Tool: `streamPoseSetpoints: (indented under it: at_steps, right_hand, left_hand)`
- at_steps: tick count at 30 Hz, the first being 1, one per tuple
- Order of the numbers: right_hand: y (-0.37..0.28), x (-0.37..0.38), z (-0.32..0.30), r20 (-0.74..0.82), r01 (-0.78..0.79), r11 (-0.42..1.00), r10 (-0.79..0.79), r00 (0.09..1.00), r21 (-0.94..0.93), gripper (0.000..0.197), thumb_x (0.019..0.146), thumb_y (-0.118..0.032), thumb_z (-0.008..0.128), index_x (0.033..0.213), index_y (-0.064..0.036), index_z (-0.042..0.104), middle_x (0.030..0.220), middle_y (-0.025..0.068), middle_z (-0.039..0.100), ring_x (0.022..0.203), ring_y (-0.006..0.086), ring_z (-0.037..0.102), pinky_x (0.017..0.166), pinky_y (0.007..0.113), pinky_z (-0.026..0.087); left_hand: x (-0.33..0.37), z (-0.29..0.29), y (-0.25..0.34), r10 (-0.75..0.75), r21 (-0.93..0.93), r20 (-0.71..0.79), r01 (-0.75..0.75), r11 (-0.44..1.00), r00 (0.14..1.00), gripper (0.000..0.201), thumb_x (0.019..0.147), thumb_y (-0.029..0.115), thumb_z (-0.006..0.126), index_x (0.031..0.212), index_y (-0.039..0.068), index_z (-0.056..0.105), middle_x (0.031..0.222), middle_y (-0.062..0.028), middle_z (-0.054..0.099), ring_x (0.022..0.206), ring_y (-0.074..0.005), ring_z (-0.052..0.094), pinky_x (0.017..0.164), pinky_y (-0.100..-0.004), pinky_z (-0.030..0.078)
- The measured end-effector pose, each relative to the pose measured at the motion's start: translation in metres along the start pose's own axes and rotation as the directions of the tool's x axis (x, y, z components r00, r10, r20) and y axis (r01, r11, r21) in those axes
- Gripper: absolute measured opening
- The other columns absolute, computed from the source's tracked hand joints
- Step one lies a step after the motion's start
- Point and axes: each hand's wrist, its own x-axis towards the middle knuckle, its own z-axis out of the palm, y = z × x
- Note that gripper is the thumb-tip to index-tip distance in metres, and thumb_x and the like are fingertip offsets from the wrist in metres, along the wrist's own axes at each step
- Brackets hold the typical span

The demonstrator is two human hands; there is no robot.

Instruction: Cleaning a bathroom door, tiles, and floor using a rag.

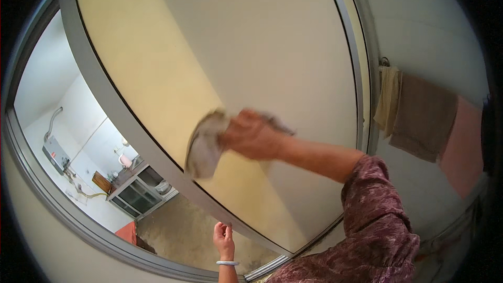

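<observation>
A greyish-white cleaning cloth [205, 149] is bunched in my right hand [254, 135], its loose part hanging out to the left and blurred by motion. The hand is at the pale panel [272, 63] of a sliding door, and whether the cloth touches the surface is hard to tell. Below, my left hand [224, 238], with a pale bracelet [228, 263] at the wrist, has its fingers curled at the edge of the door's grey metal frame [183, 181]. A purple patterned sleeve [374, 204] covers my upper right arm.
Through the opening at left show a wall-mounted water heater [56, 154], a low cabinet [137, 196], a pink jug [124, 161] and a brownish floor [183, 230]. On the right wall hang a yellow cloth [386, 99], a brown towel [423, 118] and a pink towel [461, 149].
</observation>
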Motion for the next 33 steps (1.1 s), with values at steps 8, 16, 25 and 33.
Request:
streamPoseSetpoints:
  at_steps: [8, 16, 25, 33]
  right_hand:
    - [0.219, -0.105, -0.044, -0.564, -0.709, 0.658, 0.695, 0.445, 0.252, 0.046, 0.09, -0.025, 0.048, 0.132, -0.0042, 0.047, 0.131, 0.0201, 0.049, 0.117, 0.0405, 0.045, 0.101, 0.052, 0.034]
    - [0.244, 0.026, -0.062, -0.483, -0.865, 0.369, 0.72, 0.497, -0.34, 0.05, 0.091, -0.042, 0.043, 0.12, -0.0028, 0.055, 0.134, 0.0205, 0.044, 0.124, 0.0385, 0.038, 0.104, 0.048, 0.032]
    - [-0.016, 0.108, 0.014, 0.056, -0.025, 1.0, 0.026, 0.998, -0.006, 0.034, 0.08, -0.025, 0.057, 0.112, -0.0136, 0.062, 0.127, 0.0079, 0.049, 0.105, 0.0283, 0.053, 0.065, 0.043, 0.046]
    - [-0.098, -0.057, 0.033, 0.331, 0.537, 0.748, -0.659, 0.675, 0.39, 0.04, 0.083, -0.023, 0.05, 0.122, -0.0141, 0.048, 0.12, 0.0055, 0.052, 0.116, 0.0169, 0.045, 0.081, 0.036, 0.037]
  left_hand:
    - [-0.011, 0.003, -0.02, 0.066, 0.06, -0.052, -0.063, 0.996, 0.996, 0.02, 0.087, 0.012, 0.067, 0.103, 0.002, 0.059, 0.083, -0.0007, 0.064, 0.073, -0.006, 0.057, 0.064, -0.0196, 0.044]
    - [-0.021, 0.009, 0.004, -0.002, 0.061, -0.087, 0.007, 0.998, 0.996, 0.023, 0.088, 0.013, 0.066, 0.106, 0.002, 0.06, 0.086, -0.0019, 0.065, 0.075, -0.0078, 0.059, 0.067, -0.0206, 0.046]
    - [-0.022, 0.015, 0.011, 0.026, 0.045, -0.116, -0.021, 0.999, 0.993, 0.023, 0.089, 0.013, 0.066, 0.108, 0.003, 0.059, 0.086, -0.0004, 0.064, 0.076, -0.0067, 0.058, 0.066, -0.0199, 0.045]
    - [-0.025, -0.011, 0.0, 0.004, 0.047, -0.115, 0.001, 0.999, 0.993, 0.02, 0.087, 0.008, 0.066, 0.105, 0.0, 0.06, 0.085, -0.0006, 0.063, 0.077, -0.0079, 0.058, 0.069, -0.0213, 0.047]
